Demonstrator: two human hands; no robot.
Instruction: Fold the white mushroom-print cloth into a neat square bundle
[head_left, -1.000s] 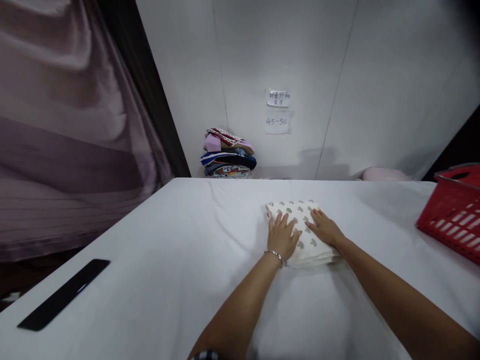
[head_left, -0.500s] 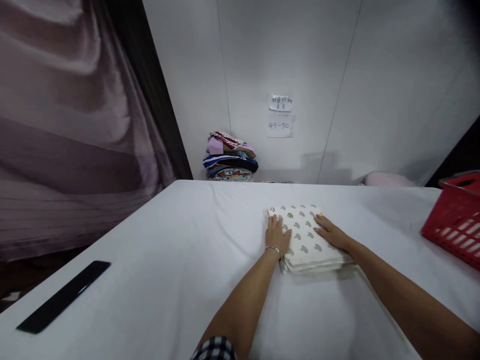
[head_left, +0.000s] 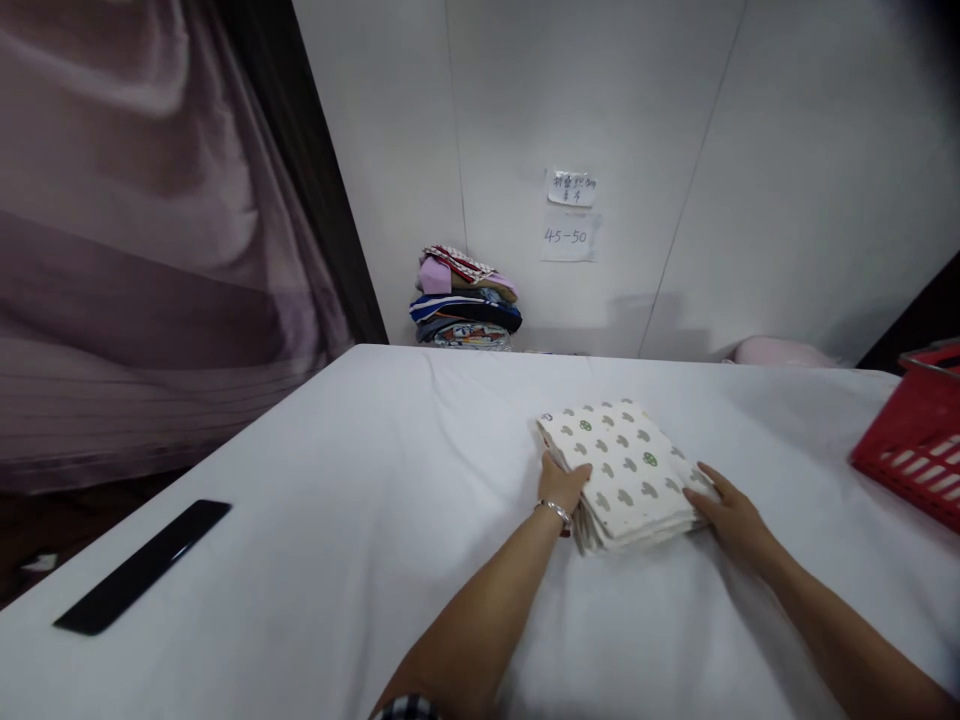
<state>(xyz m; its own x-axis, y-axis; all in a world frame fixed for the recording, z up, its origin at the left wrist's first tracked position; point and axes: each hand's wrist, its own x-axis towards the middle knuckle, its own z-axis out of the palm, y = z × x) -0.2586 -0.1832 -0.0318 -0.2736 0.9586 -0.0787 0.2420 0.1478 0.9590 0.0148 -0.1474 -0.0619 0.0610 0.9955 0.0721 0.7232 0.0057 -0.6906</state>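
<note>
A folded white cloth [head_left: 630,468] with grey and a few green printed motifs lies in several layers on the white-covered table [head_left: 300,520]. My left hand [head_left: 562,485], with a bracelet at the wrist, grips its left edge; the thumb is on top and the other fingers go down the side, partly hidden by the layers. At the right corner, my right hand [head_left: 731,512] holds the cloth with the thumb over the top and the index finger stretched along the edge. Its remaining fingers are hidden.
A black flat strip [head_left: 146,568] lies near the table's left edge. To the right stands a red plastic basket [head_left: 919,435]. Behind the far edge are a pile of folded fabrics [head_left: 466,300] and a pink rounded object [head_left: 780,351]. A draped curtain [head_left: 150,250] hangs at left.
Both hands have gone from lying flat on the cloth to gripping its sides. My right hand has moved right and nearer to me, and the cloth has turned slightly.
</note>
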